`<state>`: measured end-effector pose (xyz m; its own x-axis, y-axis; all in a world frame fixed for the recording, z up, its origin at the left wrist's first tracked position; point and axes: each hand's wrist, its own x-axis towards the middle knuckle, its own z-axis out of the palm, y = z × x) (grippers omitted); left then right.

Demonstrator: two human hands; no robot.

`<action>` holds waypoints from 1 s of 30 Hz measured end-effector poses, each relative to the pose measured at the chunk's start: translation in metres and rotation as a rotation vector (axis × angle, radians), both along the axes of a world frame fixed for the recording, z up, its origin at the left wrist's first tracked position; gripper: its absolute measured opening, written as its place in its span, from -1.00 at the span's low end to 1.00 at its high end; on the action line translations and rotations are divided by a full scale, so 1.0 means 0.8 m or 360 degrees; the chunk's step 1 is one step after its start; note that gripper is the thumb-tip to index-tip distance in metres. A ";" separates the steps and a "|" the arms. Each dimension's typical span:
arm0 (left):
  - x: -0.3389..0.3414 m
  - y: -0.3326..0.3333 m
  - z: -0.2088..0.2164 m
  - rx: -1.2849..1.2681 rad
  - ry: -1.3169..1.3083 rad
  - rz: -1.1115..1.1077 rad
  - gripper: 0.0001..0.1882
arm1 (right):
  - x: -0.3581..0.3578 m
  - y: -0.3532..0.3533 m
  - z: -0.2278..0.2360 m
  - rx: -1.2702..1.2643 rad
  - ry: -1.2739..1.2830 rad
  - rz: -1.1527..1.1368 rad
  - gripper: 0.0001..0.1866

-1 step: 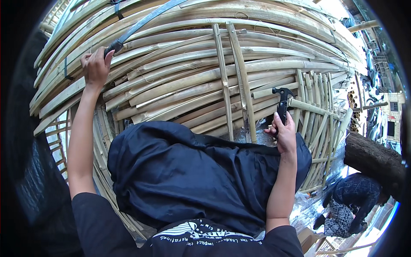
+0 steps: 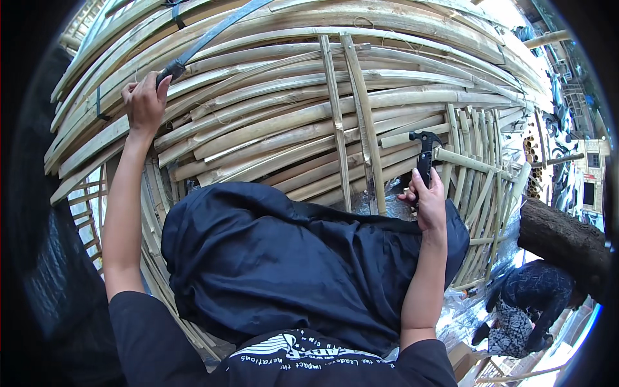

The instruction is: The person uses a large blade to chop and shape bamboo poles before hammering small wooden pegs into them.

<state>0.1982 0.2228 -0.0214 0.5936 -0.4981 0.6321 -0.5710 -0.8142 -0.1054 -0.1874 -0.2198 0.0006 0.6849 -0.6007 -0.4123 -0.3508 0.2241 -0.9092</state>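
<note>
Left hand (image 2: 145, 103): raised high, fingers curled over a dark strap (image 2: 206, 40) where it crosses the bamboo frame (image 2: 290, 122); closed on it, thumb side partly out of sight.
Right hand (image 2: 429, 203): clamped round the lower handle of a black hammer (image 2: 423, 151), head up, resting against a short bamboo stub (image 2: 464, 161) at the frame's right side.
Hands: well apart, one at each side of the frame.
Hammer handling: judged stiff and head-heavy; best gripped low on the handle, as now, for swing and control.
Bamboo handling: judged rigid yet springy, smooth-skinned and likely slippery; split ends probably sharp, so better grasped along a whole strip, away from cut tips.
Strap handling: looks flat and flexible, taut across the slats.
Dark cloth (image 2: 303, 258): soft, draped over the lower frame, hiding the slats beneath.
Hard to make out: hammer's striking face and any nail; strap's far end cut off at the top edge.
Other person (image 2: 529, 303): crouched at lower right, beside a tree trunk (image 2: 567, 238), mostly cut off.
</note>
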 end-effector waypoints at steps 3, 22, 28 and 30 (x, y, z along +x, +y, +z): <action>-0.015 0.000 0.002 -0.0280 0.0133 -0.0007 -0.55 | 0.003 0.006 -0.001 0.0032 -0.0032 0.0044 -0.83; -0.160 -0.150 0.022 -0.0546 0.0847 0.0230 -0.26 | -0.009 0.001 0.007 0.0089 -0.0183 0.0075 -0.84; -0.152 -0.154 0.008 -0.0277 0.0300 0.0130 -0.31 | -0.012 0.003 0.004 0.0089 -0.0221 0.0101 -0.83; -0.146 -0.148 0.003 -0.0214 0.0227 0.0077 -0.32 | -0.013 0.000 0.002 0.0083 -0.0224 0.0074 -0.83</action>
